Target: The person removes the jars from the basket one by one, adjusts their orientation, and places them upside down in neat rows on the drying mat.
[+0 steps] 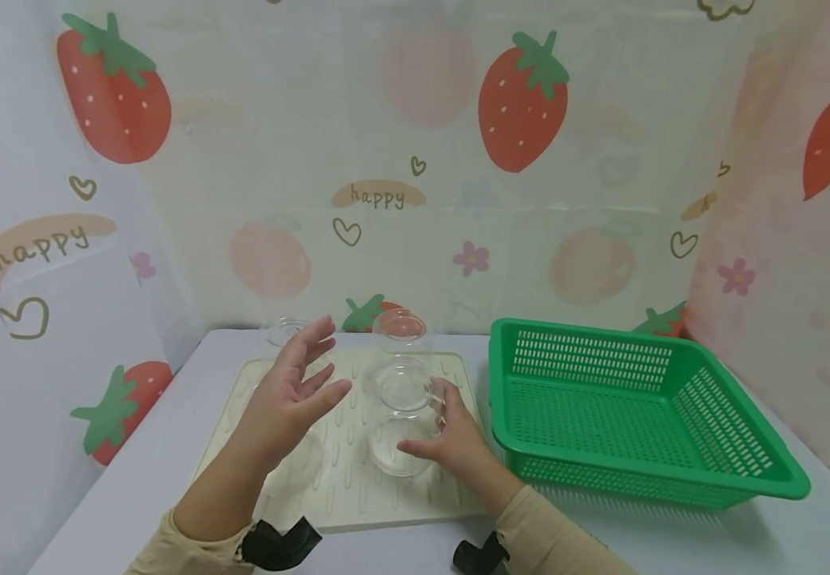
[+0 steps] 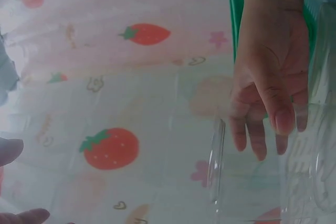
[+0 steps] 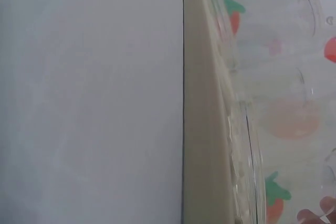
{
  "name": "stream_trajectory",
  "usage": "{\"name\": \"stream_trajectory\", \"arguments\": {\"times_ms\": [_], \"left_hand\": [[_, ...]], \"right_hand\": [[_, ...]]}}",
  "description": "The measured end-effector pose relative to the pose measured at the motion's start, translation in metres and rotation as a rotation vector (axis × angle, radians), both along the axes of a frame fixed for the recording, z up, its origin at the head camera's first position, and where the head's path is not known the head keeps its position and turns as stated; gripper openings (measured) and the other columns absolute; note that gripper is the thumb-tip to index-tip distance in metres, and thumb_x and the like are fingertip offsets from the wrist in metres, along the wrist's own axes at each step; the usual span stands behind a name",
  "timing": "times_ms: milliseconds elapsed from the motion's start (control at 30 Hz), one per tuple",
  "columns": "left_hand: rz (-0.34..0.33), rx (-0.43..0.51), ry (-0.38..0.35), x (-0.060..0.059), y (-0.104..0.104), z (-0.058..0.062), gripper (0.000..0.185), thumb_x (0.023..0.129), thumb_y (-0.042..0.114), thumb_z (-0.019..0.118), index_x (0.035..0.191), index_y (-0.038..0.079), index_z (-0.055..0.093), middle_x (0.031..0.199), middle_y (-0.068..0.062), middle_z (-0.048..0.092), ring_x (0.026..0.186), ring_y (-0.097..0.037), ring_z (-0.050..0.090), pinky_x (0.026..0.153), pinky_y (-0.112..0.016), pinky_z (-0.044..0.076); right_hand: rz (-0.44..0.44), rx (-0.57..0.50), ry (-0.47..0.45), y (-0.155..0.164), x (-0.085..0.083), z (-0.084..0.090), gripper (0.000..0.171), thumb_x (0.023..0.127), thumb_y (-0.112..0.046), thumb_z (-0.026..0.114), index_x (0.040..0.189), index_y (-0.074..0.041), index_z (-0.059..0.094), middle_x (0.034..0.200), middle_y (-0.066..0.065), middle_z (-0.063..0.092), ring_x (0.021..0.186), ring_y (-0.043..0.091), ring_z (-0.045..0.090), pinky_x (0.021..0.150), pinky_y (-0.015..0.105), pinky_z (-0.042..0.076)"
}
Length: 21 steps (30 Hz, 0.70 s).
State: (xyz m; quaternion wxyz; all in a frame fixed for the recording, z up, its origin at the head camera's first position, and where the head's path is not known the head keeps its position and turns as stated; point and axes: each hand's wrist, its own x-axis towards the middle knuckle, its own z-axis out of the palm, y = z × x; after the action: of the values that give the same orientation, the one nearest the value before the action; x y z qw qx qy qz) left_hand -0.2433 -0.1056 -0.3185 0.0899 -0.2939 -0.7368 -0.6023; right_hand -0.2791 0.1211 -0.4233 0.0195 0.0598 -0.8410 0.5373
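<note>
Clear, see-through round containers stand on a cream ridged mat (image 1: 346,511). My right hand (image 1: 461,443) is at the right side of the near clear container (image 1: 400,467), thumb and fingers spread apart; whether they touch its wall I cannot tell. In the left wrist view, that hand (image 2: 273,77) has loosely extended fingers, partly seen through clear plastic. My left hand (image 1: 288,403) is raised over the mat's left part, fingers apart, holding nothing. Behind it another clear container (image 1: 281,331) is partly hidden. One more clear container (image 1: 400,323) stands behind the near one.
A green perforated plastic basket (image 1: 645,487) stands on the white table (image 1: 120,511), right of the mat. A strawberry-patterned backdrop (image 1: 386,263) rises behind and at both sides. In the right wrist view the mat's edge (image 3: 205,103) rises beside the tabletop (image 3: 94,103).
</note>
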Motion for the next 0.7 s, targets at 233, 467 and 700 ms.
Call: {"name": "stream_trajectory", "arguments": {"times_ms": [233,467,700], "left_hand": [[-0.027,-0.02,-0.017,-0.001,0.001,-0.004,0.068,0.087,0.009,0.061,0.143,0.013,0.022,0.145,-0.004,0.026,0.134,-0.021,0.026,0.102,-0.033,0.031],[-0.032,-0.042,-0.023,-0.002,0.0,-0.004,0.07,0.086,0.008,0.062,0.144,0.011,0.021,0.146,-0.006,0.026,0.134,-0.022,0.026,0.102,-0.032,0.032],[-0.019,-0.074,-0.02,-0.001,-0.005,-0.001,0.07,0.087,0.011,0.061,0.144,0.013,0.021,0.146,-0.005,0.025,0.134,-0.022,0.026,0.102,-0.032,0.032]], "right_hand": [[-0.01,0.021,-0.034,-0.001,-0.001,0.0,0.106,0.061,-0.036,0.084,0.142,-0.021,0.019,0.146,0.006,0.031,0.131,0.034,0.032,0.098,0.051,0.035],[-0.063,0.058,-0.005,-0.002,0.003,0.009,0.117,0.059,-0.037,0.085,0.147,-0.024,0.01,0.147,0.011,0.027,0.133,0.032,0.027,0.102,0.056,0.027],[-0.061,-0.075,0.096,0.0,0.013,0.035,0.114,0.066,-0.032,0.082,0.147,-0.025,0.002,0.151,0.004,0.016,0.138,0.025,0.015,0.105,0.052,0.023]]}}
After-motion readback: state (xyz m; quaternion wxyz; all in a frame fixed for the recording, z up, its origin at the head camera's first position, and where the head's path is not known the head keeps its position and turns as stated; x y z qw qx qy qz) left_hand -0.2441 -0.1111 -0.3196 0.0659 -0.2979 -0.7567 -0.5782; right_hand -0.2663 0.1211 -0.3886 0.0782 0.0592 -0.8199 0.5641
